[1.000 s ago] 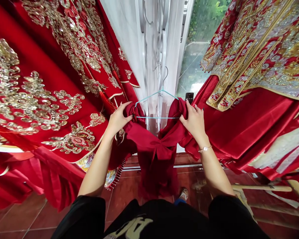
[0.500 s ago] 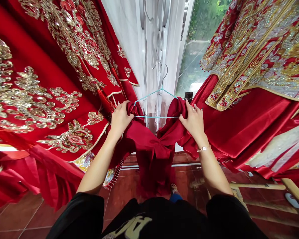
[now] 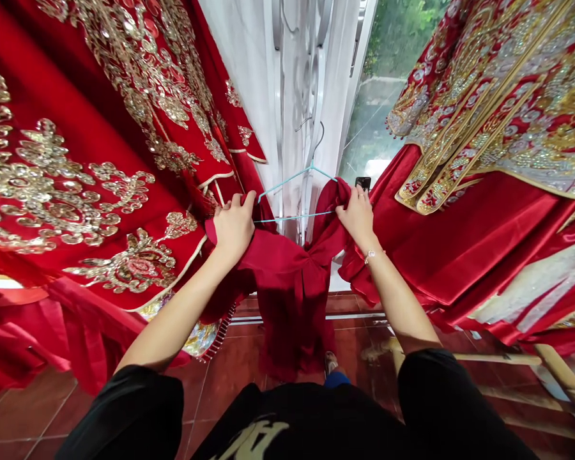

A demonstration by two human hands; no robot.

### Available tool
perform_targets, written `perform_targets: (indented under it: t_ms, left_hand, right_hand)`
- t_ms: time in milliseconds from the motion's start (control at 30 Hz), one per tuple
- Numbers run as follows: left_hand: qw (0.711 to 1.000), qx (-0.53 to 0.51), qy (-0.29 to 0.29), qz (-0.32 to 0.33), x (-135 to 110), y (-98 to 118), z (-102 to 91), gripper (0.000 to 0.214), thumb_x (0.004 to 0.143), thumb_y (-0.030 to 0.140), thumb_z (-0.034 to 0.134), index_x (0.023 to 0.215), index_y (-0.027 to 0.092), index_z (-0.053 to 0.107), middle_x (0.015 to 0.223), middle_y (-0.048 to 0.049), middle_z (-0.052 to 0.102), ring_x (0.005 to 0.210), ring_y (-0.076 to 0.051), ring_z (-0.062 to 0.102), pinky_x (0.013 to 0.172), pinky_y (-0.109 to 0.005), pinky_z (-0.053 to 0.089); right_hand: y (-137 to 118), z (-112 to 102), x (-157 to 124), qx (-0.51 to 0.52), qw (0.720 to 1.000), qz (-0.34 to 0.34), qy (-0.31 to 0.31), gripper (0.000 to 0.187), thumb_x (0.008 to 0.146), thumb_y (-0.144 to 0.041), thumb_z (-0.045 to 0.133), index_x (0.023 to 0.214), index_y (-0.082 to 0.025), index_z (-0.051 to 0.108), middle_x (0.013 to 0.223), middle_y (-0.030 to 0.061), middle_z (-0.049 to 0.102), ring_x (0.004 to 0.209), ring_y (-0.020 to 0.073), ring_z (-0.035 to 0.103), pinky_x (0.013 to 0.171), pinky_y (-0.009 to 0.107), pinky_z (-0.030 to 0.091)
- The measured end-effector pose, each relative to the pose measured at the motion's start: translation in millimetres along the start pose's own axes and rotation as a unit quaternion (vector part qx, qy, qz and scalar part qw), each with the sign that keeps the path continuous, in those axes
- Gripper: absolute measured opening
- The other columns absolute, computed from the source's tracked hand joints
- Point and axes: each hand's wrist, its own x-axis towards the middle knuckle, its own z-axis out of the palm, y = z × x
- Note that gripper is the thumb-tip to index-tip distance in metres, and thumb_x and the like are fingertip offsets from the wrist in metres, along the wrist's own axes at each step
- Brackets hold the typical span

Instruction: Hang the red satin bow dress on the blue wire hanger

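And here's the dark red dress [image 3: 287, 259], front and centre on a light-blue hanger [image 3: 312, 167], its skirt dropping toward the tiled floor [image 3: 215, 377]! The left hand [image 3: 236, 227] has its fingers closed over one shoulder, fingertips partly hidden; the right hand [image 3: 357, 216], bracelet [image 3: 369, 257] at the wrist, pinches fabric at the other, just beside a black phone [image 3: 363, 183]. Embroidered red garments [image 3: 134, 185] flank both sides!

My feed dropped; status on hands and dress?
Left hand, right hand gripping red dress. Pale-blue hanger at its neckline. Embroidered garments flank both sides.
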Motion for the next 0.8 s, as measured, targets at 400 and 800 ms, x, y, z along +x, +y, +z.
perform_targets:
  t_ms: [400,800]
  left_hand:
    - [1.000,-0.029,0.006,0.010,2,-2,9.3,0.058,0.092,0.008,0.033,0.144,0.022,0.053,0.129,-0.0199,0.060,0.131,-0.037,0.054,0.100,-0.049,0.052]
    - [1.000,-0.019,0.009,0.014,-3,-1,10.7,0.060,0.091,0.010,0.035,0.146,0.024,0.052,0.133,-0.0174,0.061,0.133,-0.035,0.054,0.100,-0.045,0.053]
  right_hand:
    - [73,-21,20,0.263,0.963,-0.013,-0.061,0.016,0.069,-0.021,0.051,0.082,-0.019,0.061,0.079,0.0028,0.066,0.079,0.0211,0.062,0.082,0.038,0.053]
    - [43,-2,-20,0.007,0.999,-0.032,-0.001,0.080,0.079,-0.021,0.056,0.154,-0.009,0.030,0.157,0.0258,0.037,0.147,0.0395,0.033,0.114,0.062,0.032]
